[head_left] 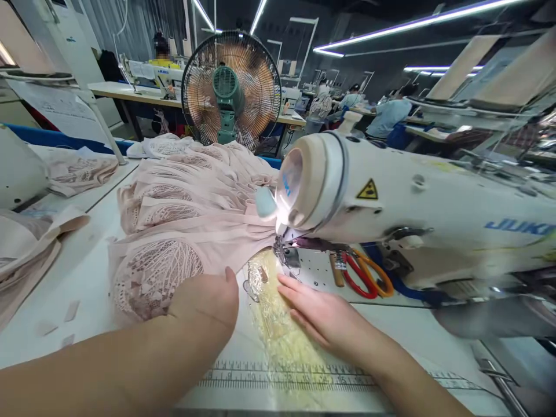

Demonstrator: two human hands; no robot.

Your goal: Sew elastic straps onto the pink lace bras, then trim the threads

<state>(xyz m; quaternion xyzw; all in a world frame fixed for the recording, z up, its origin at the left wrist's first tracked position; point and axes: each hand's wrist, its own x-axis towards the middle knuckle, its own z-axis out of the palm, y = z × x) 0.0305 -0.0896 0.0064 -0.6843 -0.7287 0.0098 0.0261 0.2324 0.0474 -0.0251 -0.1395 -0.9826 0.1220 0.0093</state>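
Left hand (208, 304) at cloth (197, 200), grip we cannot tell; right hand (319, 315) flat, unclenched. Cloth lies ahead-left, long axis toward presser foot (280, 252); left hand nearer.

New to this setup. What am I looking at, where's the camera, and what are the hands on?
No robot here: one picture, from a camera on the person's head looking forward and down. The big white machine is a sewing machine. Its needle area is lit, and the edge of a pale pink lace fabric reaches it. More pink fabric is heaped behind. The left hand is at the near edge of that fabric; its fingers are hidden, so I can't tell if it grips. The right hand lies flattish, fingers extended, over a yellowish strip on the table. Scissors lie under the machine's arm, and ruler markings run along the front.
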